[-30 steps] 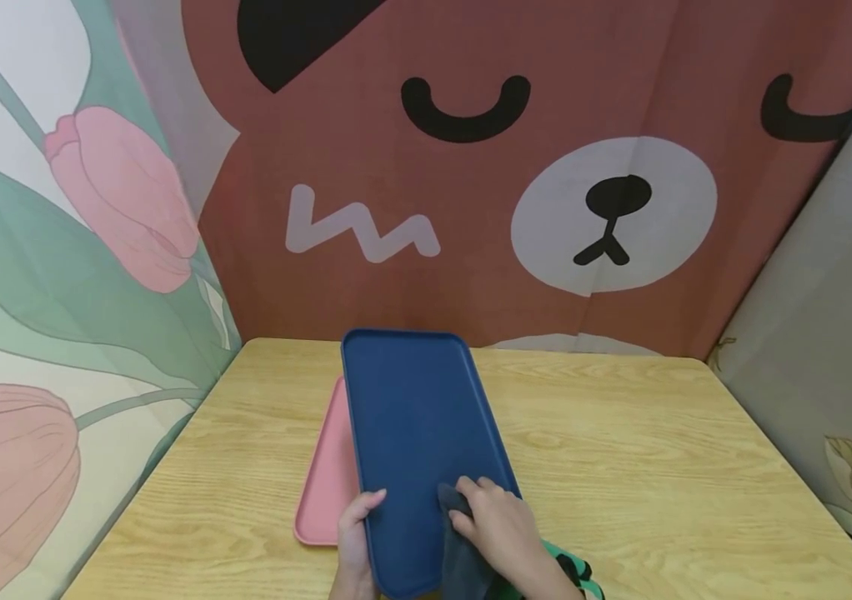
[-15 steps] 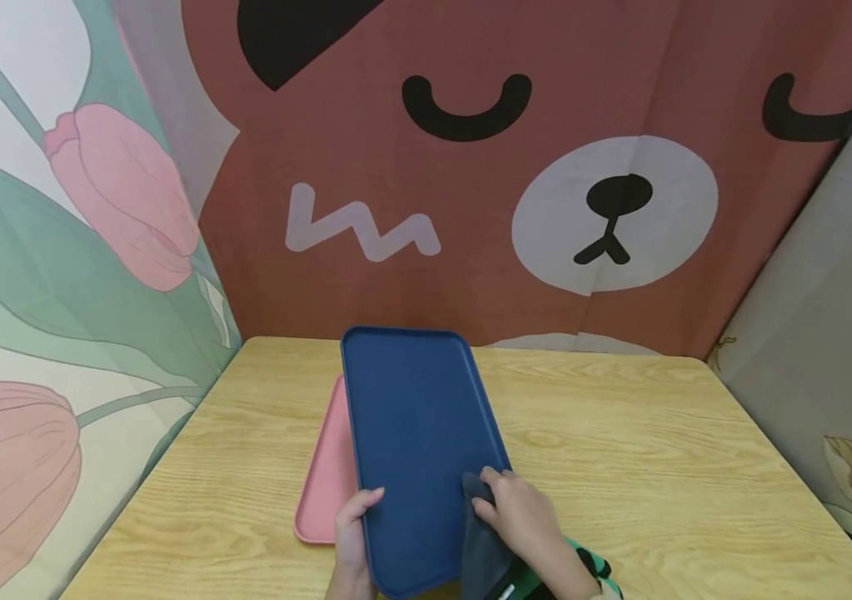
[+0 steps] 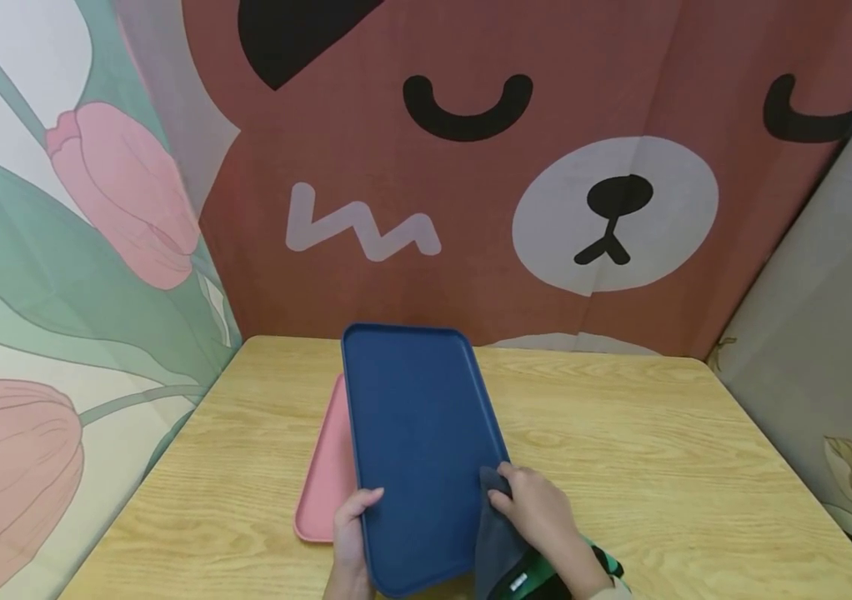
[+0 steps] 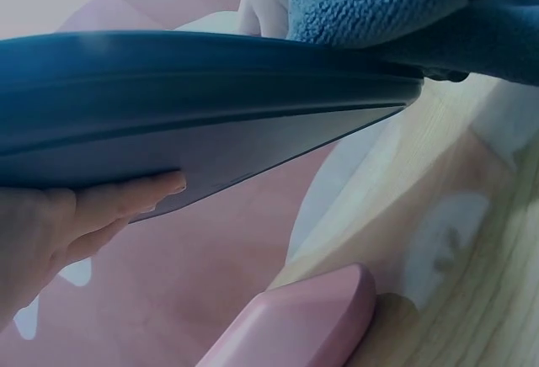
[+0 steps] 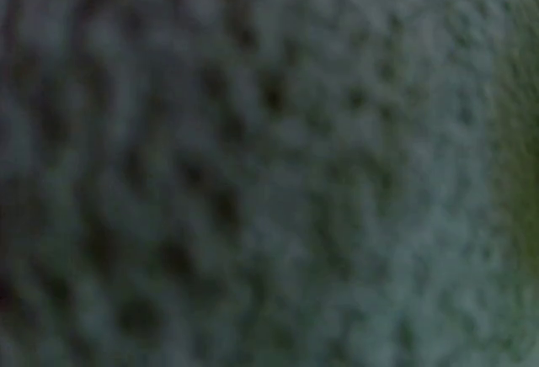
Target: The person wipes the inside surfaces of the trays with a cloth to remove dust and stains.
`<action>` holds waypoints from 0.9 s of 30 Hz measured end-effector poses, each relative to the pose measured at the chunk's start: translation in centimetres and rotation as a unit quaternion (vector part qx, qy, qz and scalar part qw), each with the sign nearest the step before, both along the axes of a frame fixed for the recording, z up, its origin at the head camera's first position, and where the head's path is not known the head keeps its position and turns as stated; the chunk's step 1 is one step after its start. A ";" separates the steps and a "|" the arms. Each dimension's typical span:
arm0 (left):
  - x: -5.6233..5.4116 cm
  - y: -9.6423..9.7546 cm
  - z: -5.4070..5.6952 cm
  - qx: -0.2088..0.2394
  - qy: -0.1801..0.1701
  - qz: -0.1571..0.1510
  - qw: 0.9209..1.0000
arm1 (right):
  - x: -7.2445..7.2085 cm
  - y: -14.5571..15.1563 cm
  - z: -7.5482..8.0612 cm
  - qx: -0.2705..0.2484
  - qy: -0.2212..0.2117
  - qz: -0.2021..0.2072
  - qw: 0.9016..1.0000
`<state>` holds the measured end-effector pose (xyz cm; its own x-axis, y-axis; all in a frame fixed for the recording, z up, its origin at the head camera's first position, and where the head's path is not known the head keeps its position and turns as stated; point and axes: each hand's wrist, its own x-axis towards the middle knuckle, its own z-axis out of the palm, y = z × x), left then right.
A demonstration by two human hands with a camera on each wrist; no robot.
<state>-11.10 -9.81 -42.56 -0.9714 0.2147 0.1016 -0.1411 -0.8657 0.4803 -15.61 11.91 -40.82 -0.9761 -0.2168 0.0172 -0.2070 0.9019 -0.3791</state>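
A blue rectangular tray [image 3: 422, 433] is held up at a slant above the table. My left hand [image 3: 352, 533] grips its left edge, thumb on the upper face and, in the left wrist view, fingers [image 4: 126, 200] spread under its base. At the tray's right edge, my right hand [image 3: 538, 506] pinches a grey-blue cloth [image 3: 497, 533], which hangs down over the near right part of the rim. Fuzzy cloth [image 5: 269, 173] fills the right wrist view, so that hand's fingers are hidden there. A pink tray [image 3: 327, 479] lies on the table, partly covered by the blue one.
The wood-grain table [image 3: 666, 467] stretches out on both sides of the trays. Behind it hangs a curtain with a bear face [image 3: 471, 192]. Printed flower fabric [image 3: 118, 192] stands along the left side, and a pale sheet [image 3: 831, 333] along the right.
My right hand has slid to the right with the cloth, from the tray's face to its right edge. The left hand and blue tray have barely shifted.
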 end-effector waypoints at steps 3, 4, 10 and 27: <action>0.1 0.0 0.2 0.000 -0.002 -0.003 1.000 | -0.1 0.3 0.0 0.001 -0.015 -0.007 1.000; 0.1 -0.1 0.2 0.000 0.000 -0.004 1.000 | -0.2 0.5 0.1 0.001 -0.017 -0.008 1.000; 0.2 -0.1 0.3 0.007 0.017 -0.012 1.000 | -0.3 1.0 0.0 -0.004 -0.020 -0.012 1.000; 0.3 -0.1 0.3 0.002 0.043 -0.015 0.999 | -0.6 1.5 0.1 -0.011 -0.030 -0.018 0.999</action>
<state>-10.83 -9.91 -42.23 -0.9522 0.2429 0.1854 -0.1254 -0.8638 0.4880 -16.18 13.44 -40.75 -0.9828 -0.1809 -0.0369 -0.1503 0.9002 -0.4087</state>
